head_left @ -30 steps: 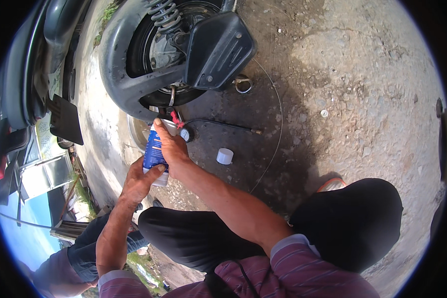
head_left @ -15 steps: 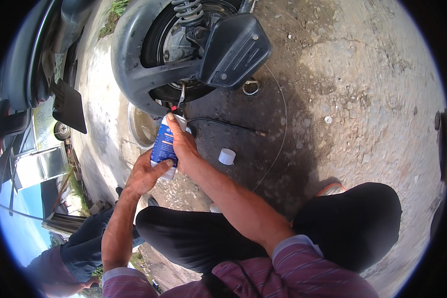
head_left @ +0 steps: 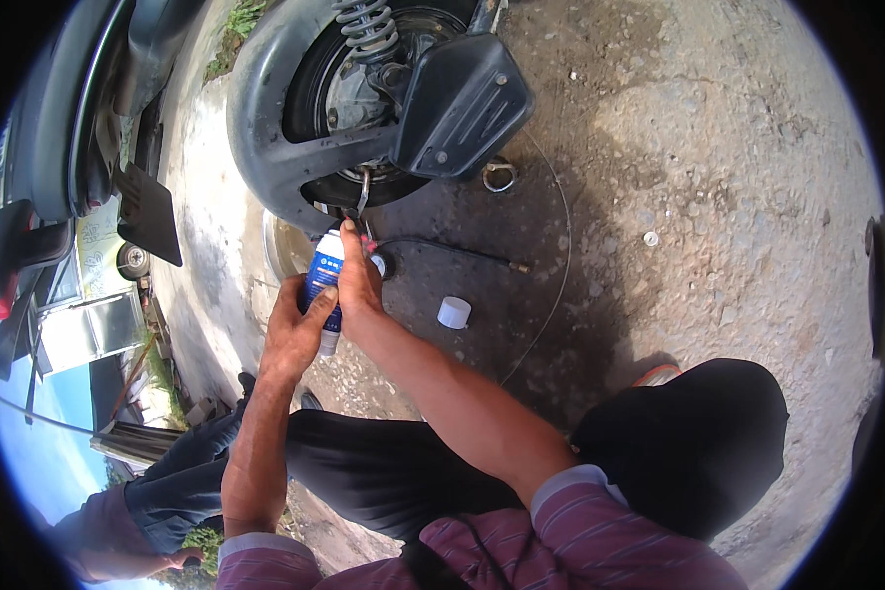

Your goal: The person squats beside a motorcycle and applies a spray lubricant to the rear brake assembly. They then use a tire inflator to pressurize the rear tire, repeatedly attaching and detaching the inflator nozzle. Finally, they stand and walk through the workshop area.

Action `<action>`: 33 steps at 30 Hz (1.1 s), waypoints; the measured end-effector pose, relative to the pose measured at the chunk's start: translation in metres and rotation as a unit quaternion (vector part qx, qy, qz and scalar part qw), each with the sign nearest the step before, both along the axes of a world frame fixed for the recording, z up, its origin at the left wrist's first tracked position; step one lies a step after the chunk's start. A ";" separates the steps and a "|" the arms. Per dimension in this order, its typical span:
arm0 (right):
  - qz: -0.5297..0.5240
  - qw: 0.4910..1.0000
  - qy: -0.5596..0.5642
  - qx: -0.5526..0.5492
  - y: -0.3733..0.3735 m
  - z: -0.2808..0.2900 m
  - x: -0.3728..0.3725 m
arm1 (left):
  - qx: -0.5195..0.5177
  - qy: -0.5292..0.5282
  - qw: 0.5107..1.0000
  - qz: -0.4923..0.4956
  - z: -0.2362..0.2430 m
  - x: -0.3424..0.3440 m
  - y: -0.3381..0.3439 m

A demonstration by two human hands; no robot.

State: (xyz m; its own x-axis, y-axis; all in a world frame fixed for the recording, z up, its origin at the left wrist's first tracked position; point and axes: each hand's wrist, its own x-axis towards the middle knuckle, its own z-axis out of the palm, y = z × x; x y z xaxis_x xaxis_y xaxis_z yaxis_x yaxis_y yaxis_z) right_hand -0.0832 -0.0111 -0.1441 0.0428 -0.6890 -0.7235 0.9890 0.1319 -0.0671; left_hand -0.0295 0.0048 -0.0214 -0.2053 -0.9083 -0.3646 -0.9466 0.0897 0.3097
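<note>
My left hand (head_left: 301, 324) grips the lower part of a white and blue aerosol can (head_left: 323, 270), thumb across its label. My right hand (head_left: 360, 280) is wrapped round the can's upper part, thumb up at its top by the underside of a scooter's rear wheel (head_left: 359, 187). Behind the can are a pressure gauge (head_left: 382, 265) with a small red part and a black hose (head_left: 462, 252) that ends in a brass fitting. A white cap (head_left: 453, 313) lies on the ground below the hose.
A steel ring (head_left: 500, 177) and a thin wire (head_left: 560, 285) lie right of the wheel. A pale basin (head_left: 280, 246) is left of it. Another two-wheeler (head_left: 59, 108) stands at upper left. A person in jeans (head_left: 172, 492) is at lower left.
Both hands and the can have shifted slightly right and up in view, as has the scooter. The can is turned a little, with my left hand higher along it.
</note>
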 end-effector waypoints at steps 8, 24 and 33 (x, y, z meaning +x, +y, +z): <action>0.042 0.997 0.015 -0.057 0.012 -0.006 -0.009 | -0.097 0.103 0.990 0.005 -0.037 0.008 0.007; 0.033 0.997 0.038 -0.064 0.016 0.000 -0.023 | -0.016 0.105 0.994 0.029 -0.038 0.037 -0.012; 0.010 0.992 0.127 -0.019 0.013 0.003 -0.018 | -0.126 -0.037 0.991 0.006 -0.037 -0.002 0.010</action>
State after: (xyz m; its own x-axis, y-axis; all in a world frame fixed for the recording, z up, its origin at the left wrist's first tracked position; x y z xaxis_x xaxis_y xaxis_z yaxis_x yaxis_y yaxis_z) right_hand -0.1012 0.0019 -0.1409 -0.1238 -0.7174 -0.6856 0.9366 0.1438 -0.3195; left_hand -0.0315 0.0144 -0.0589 -0.1746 -0.9749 -0.1385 -0.9673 0.1435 0.2092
